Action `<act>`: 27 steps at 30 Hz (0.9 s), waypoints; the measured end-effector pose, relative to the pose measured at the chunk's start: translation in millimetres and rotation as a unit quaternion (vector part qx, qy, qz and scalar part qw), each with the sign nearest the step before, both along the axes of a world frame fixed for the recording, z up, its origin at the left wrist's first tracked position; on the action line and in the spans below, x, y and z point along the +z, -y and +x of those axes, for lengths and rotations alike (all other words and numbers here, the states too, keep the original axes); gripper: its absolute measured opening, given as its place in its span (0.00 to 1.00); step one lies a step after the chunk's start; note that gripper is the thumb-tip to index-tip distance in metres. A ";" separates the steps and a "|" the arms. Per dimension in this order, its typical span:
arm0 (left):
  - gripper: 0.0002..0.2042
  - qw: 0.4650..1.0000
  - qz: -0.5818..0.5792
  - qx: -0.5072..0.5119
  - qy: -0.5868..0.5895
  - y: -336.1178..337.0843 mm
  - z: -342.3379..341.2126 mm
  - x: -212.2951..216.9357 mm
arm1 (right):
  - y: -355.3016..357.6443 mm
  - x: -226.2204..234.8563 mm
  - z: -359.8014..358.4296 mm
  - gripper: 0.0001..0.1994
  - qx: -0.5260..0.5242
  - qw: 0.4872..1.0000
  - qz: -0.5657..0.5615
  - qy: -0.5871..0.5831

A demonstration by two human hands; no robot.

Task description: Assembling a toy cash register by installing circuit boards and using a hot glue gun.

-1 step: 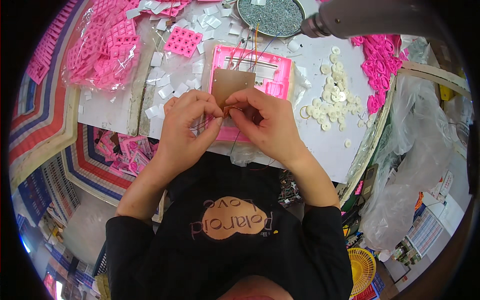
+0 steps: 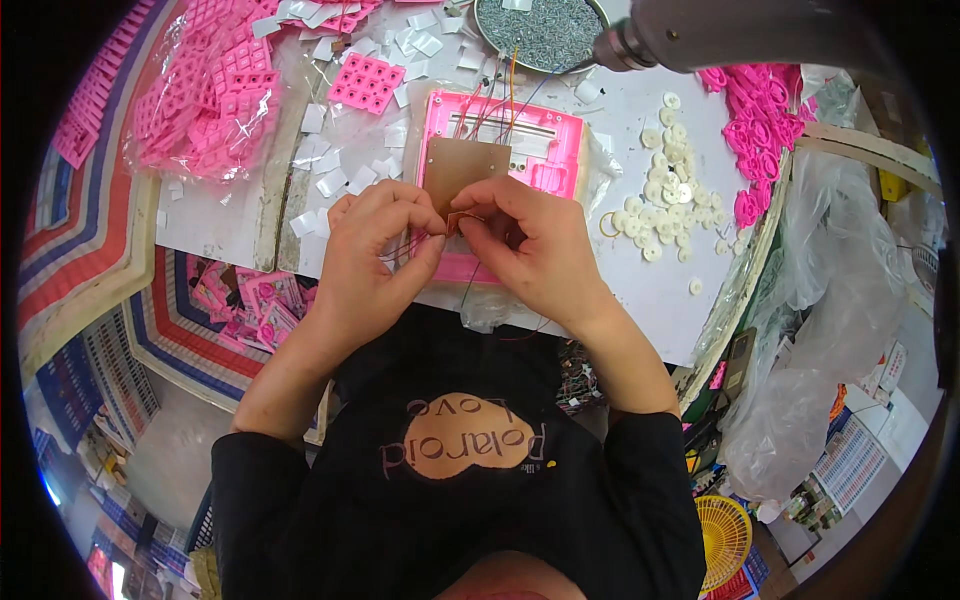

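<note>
A pink plastic housing (image 2: 567,135) lies on the table in front of me, with a flat brown board (image 2: 468,165) over its middle. Red, orange and blue wires rise from the housing's far part. Over the board's near end, my left hand (image 2: 385,235) is closed, thumb and forefinger pinching thin dark wires (image 2: 400,248). My right hand (image 2: 525,235) pinches a thin orange-brown wire (image 2: 466,215) close to the left fingertips. The exact joint between the fingers is too small to make out. Another thin wire hangs below the right hand towards the table edge.
A round tray of screws (image 2: 540,35) stands at the back, beside a grey power screwdriver (image 2: 720,38). White round parts (image 2: 665,200) lie to the right, pink pieces (image 2: 760,130) beyond. Pink keypads (image 2: 366,83), white squares (image 2: 330,183) and a plastic bag (image 2: 205,110) are left.
The grey screwdriver has shifted slightly to the left at the back. My hands and the wires look unmoved.
</note>
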State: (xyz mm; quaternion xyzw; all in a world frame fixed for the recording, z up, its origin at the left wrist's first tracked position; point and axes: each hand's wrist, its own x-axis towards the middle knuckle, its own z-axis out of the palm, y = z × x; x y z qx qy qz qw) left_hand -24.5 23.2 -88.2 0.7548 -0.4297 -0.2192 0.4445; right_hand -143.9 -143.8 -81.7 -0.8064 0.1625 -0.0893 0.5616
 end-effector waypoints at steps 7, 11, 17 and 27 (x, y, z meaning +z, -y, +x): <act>0.07 0.999 0.009 -0.002 0.037 1.2 -1.1 5.1 | -0.1 0.0 0.7 0.07 0.001 1.000 -0.003 0.005; 0.07 0.999 0.018 -0.003 0.035 1.4 -1.8 8.2 | 0.3 -0.6 0.1 0.07 0.005 1.000 0.007 0.004; 0.07 0.999 0.023 -0.003 0.041 0.7 -2.5 6.4 | -0.7 1.1 0.1 0.07 -0.004 0.999 0.031 0.010; 0.06 0.997 0.000 -0.019 0.070 3.7 1.4 1.9 | 1.5 1.9 -1.1 0.05 0.021 0.998 -0.055 0.037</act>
